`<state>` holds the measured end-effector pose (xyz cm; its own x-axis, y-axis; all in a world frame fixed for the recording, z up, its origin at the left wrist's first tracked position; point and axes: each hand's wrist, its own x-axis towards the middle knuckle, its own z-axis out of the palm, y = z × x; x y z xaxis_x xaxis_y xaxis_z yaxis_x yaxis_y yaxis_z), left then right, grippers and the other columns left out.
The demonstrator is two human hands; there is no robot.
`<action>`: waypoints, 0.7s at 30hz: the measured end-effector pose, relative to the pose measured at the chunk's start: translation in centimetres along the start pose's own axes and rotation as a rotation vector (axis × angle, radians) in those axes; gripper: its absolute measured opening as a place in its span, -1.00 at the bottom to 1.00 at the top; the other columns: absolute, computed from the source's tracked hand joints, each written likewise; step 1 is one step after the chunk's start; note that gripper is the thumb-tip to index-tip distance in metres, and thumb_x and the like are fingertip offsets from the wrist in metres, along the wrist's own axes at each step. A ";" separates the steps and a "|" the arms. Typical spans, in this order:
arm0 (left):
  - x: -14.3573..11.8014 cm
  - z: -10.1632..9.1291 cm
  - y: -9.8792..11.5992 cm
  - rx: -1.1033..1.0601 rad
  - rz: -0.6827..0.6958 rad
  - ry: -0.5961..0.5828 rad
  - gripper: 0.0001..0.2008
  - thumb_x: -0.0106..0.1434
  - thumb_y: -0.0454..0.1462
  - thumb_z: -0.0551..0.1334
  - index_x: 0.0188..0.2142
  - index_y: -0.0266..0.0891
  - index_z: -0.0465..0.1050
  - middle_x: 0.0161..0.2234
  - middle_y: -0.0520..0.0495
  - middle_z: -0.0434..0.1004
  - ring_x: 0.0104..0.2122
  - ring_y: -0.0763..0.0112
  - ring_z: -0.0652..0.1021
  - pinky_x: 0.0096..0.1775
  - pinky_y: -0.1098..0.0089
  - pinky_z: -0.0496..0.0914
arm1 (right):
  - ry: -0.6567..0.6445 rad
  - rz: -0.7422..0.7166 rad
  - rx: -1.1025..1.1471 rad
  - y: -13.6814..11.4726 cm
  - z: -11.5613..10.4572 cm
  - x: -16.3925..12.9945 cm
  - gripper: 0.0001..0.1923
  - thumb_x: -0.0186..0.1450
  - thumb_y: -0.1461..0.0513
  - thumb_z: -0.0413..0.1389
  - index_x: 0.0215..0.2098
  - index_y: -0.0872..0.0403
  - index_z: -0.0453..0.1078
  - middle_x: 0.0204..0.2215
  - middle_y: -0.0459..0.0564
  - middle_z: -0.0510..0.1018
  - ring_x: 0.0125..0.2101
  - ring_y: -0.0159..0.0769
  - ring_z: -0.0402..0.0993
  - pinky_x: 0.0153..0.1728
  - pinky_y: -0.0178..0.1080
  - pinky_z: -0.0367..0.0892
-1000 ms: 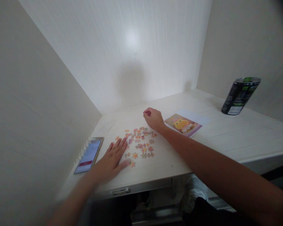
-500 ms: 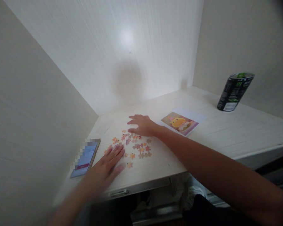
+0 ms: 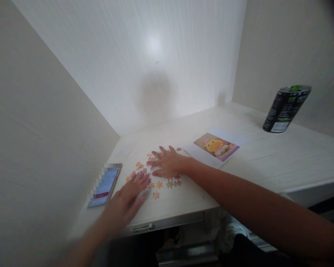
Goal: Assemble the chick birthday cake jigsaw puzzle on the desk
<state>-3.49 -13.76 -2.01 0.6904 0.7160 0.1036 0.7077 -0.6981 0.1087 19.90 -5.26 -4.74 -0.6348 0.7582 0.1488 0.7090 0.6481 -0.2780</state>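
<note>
A pale surface spreads under the fingers, closed in by a white back wall ahead of them and grey side walls at left and right. Jigsaw pieces lie flat beneath and around the fingers of both hands. The right hand has its fingers splayed and released over the cluster; the left hand lies low beside it, fingers extended, gripping nothing visible.

The surface's front edge, with a drawer handle, runs nearer the body than the fingers. Left of the left fingers sits a phone, near the side wall. Right of the right fingers lies a picture sheet; bare surface stretches beyond it towards a tall can.
</note>
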 end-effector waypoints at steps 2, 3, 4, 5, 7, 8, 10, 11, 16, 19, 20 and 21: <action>1.5 0.1 0.3 0.003 -0.005 0.021 -0.51 0.40 -0.13 -0.04 0.29 -0.14 0.09 0.33 -0.01 0.03 0.32 0.32 0.09 0.32 0.11 0.01 | 0.021 -0.029 0.005 -0.1 0.3 -0.2 -0.32 0.31 -0.17 -0.07 0.30 -0.12 0.14 0.34 0.07 0.03 0.30 0.31 -0.17 0.17 0.41 -0.20; 2.3 0.1 0.5 0.015 0.002 -0.004 -0.48 0.40 -0.10 -0.04 0.30 -0.17 0.05 0.34 -0.04 -0.01 0.32 0.31 0.07 0.33 0.11 -0.01 | 0.030 -0.038 -0.001 -0.1 0.5 -0.3 -0.30 0.32 -0.17 -0.09 0.32 -0.06 0.11 0.34 0.09 0.03 0.30 0.30 -0.16 0.17 0.40 -0.19; 2.9 0.1 0.6 0.033 0.013 -0.039 -0.45 0.40 -0.07 -0.04 0.31 -0.21 0.02 0.34 -0.07 -0.03 0.33 0.29 0.06 0.33 0.09 -0.04 | 0.039 -0.041 -0.012 -0.1 0.5 -0.4 -0.29 0.33 -0.15 -0.11 0.34 -0.01 0.08 0.34 0.11 0.03 0.30 0.28 -0.15 0.18 0.39 -0.17; 3.4 0.1 0.6 0.050 0.015 -0.071 -0.41 0.39 -0.04 -0.04 0.32 -0.23 -0.01 0.34 -0.10 -0.04 0.33 0.27 0.04 0.33 0.06 -0.06 | 0.044 -0.039 -0.028 -0.1 0.6 -0.5 -0.30 0.36 -0.11 -0.13 0.35 0.04 0.06 0.34 0.12 0.04 0.30 0.28 -0.13 0.18 0.38 -0.14; 3.7 0.1 0.6 0.075 0.001 -0.111 -0.36 0.38 0.00 -0.04 0.34 -0.23 -0.08 0.35 -0.12 -0.06 0.34 0.21 0.00 0.32 0.02 -0.06 | 0.039 -0.028 -0.065 -0.1 0.5 -0.6 -0.34 0.39 -0.04 -0.16 0.35 0.07 0.04 0.34 0.11 0.03 0.29 0.26 -0.11 0.17 0.37 -0.08; 3.6 0.1 0.5 0.081 -0.013 -0.118 -0.35 0.38 0.01 -0.05 0.34 -0.21 -0.11 0.35 -0.11 -0.07 0.34 0.20 -0.01 0.32 0.01 -0.04 | 0.034 -0.018 -0.079 -0.1 0.4 -0.6 -0.36 0.40 -0.02 -0.18 0.36 0.07 0.03 0.34 0.10 0.03 0.29 0.26 -0.11 0.17 0.36 -0.07; 2.9 0.0 0.2 0.085 -0.035 -0.125 -0.36 0.38 0.01 -0.07 0.35 -0.17 -0.17 0.36 -0.08 -0.12 0.35 0.20 -0.04 0.32 0.02 -0.03 | 0.016 0.011 -0.088 0.0 0.3 -0.6 -0.38 0.40 0.00 -0.19 0.36 0.05 0.01 0.35 0.07 0.00 0.30 0.25 -0.13 0.17 0.35 -0.08; 2.4 0.0 0.2 0.084 -0.041 -0.131 -0.36 0.39 0.00 -0.07 0.36 -0.15 -0.20 0.36 -0.07 -0.14 0.35 0.22 -0.05 0.32 0.02 -0.03 | 0.008 0.028 -0.085 0.0 0.2 -0.5 -0.38 0.40 0.01 -0.18 0.37 0.02 0.00 0.35 0.06 -0.02 0.30 0.25 -0.15 0.18 0.35 -0.09; 0.8 -0.3 0.2 0.038 -0.121 -0.159 -0.32 0.38 0.02 -0.06 0.36 -0.09 -0.34 0.38 -0.07 -0.23 0.35 0.20 -0.06 0.31 0.01 -0.03 | 0.074 -0.006 -0.050 0.3 0.4 0.0 -0.50 0.42 -0.03 -0.18 0.30 -0.24 0.11 0.35 -0.03 0.02 0.29 0.25 -0.10 0.14 0.36 -0.06; 0.8 -0.2 0.2 0.002 -0.176 -0.141 -0.29 0.37 0.04 -0.06 0.37 -0.12 -0.35 0.38 -0.10 -0.27 0.35 0.15 -0.08 0.30 0.01 0.00 | 0.130 -0.095 -0.059 0.2 0.5 0.1 -0.53 0.42 -0.03 -0.16 0.24 -0.23 0.22 0.32 -0.01 0.12 0.25 0.24 0.05 0.09 0.32 0.07; 0.8 0.0 0.2 -0.005 -0.189 -0.132 -0.28 0.37 0.04 -0.06 0.37 -0.14 -0.34 0.38 -0.11 -0.27 0.35 0.14 -0.09 0.30 0.00 -0.01 | 0.136 -0.125 -0.068 0.0 0.4 0.1 -0.55 0.42 -0.01 -0.15 0.22 -0.20 0.26 0.29 0.01 0.17 0.23 0.22 0.11 0.08 0.30 0.10; 0.9 0.1 0.2 -0.009 -0.198 -0.122 -0.28 0.37 0.05 -0.06 0.37 -0.16 -0.32 0.38 -0.13 -0.27 0.35 0.13 -0.09 0.31 0.00 -0.01 | 0.139 -0.156 -0.072 -0.2 0.4 0.0 -0.56 0.43 0.02 -0.15 0.20 -0.16 0.30 0.26 0.03 0.23 0.21 0.18 0.16 0.07 0.26 0.13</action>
<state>-2.72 -13.20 -2.02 0.5515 0.8332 -0.0409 0.8302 -0.5434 0.1244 19.66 -5.38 -5.05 -0.6935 0.6477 0.3156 0.6290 0.7579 -0.1734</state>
